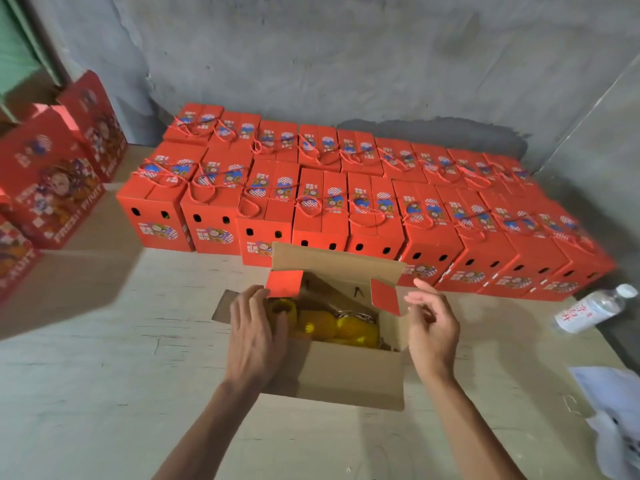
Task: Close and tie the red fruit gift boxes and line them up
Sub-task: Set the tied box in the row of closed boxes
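An open gift box stands in front of me, its brown inner flaps up and two small red side tabs folded in. Yellow fruit lies inside. My left hand rests on the box's left edge with straight fingers, just below the left red tab. At the box's right edge hovers my right hand, fingers loosely curled and holding nothing, beside the right red tab. Behind it, several closed and tied red boxes stand in two rows against the wall.
More red boxes stand upright at the far left. A plastic water bottle lies at the right, near the table edge. White plastic wrapping lies at the lower right. A grey concrete wall backs the rows.
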### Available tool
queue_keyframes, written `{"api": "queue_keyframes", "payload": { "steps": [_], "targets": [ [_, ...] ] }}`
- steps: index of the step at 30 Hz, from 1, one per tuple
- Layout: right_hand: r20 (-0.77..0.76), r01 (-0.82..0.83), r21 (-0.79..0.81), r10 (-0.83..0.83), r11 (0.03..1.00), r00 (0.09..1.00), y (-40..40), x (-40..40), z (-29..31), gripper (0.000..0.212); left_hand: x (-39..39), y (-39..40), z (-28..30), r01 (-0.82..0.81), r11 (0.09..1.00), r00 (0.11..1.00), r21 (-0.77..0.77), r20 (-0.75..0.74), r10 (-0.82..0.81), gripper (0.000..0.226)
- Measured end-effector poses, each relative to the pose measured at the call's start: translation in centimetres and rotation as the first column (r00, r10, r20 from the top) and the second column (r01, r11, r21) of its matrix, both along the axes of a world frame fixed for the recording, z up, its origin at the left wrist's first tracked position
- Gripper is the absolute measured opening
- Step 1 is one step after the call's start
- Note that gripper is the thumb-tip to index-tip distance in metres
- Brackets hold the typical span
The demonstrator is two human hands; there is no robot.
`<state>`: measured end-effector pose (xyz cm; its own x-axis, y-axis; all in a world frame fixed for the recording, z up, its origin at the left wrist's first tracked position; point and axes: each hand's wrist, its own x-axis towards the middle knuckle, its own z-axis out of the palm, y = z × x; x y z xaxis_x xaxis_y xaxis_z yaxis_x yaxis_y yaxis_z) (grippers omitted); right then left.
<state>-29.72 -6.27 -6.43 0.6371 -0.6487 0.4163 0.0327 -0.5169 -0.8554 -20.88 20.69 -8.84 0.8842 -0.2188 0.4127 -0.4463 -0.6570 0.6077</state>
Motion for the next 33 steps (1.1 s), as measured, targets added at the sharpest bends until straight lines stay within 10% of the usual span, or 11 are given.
{"api": "queue_keyframes", "payload": {
  "steps": [5, 11, 17, 28, 33],
  "targets": [
    [-0.371, -0.108, -0.723, -0.252, 0.682, 0.894, -1.0, -0.7, 3.0, 0.023, 1.9, -0.7, 0.8, -0.024, 0.994, 0.963, 0.106, -0.263, 0.051, 0.041],
    [-0.779, -0.365, -0.587, -0.381, 0.723, 0.498, 0.6, 0.5, 2.9, 0.018, 3.6, -2.3, 0.1, -0.06, 0.983, 0.924, 0.172, -0.364, 0.12, 0.04],
    [-0.753, -0.229, -0.517, -0.311, 0.825, 0.58, 2.5, 1.7, -0.7, 0.037, 2.6, -2.9, -1.0, -0.151, 0.982, 0.896, 0.112, -0.405, 0.183, 0.025],
    [-0.662, -0.176, -0.266, -0.047, 0.948, 0.748, 0.8, 3.5, -1.8, 0.086, 3.4, -5.2, -1.7, -0.185, 0.944, 0.889, 0.273, -0.363, 0.279, 0.068],
    [-0.61, -0.106, -0.339, -0.132, 0.935, 0.781, 0.8, 3.6, -3.2, 0.066, 2.5, -4.8, -1.8, -0.218, 0.964, 0.922, 0.151, -0.293, 0.254, 0.075]
  ]
}}
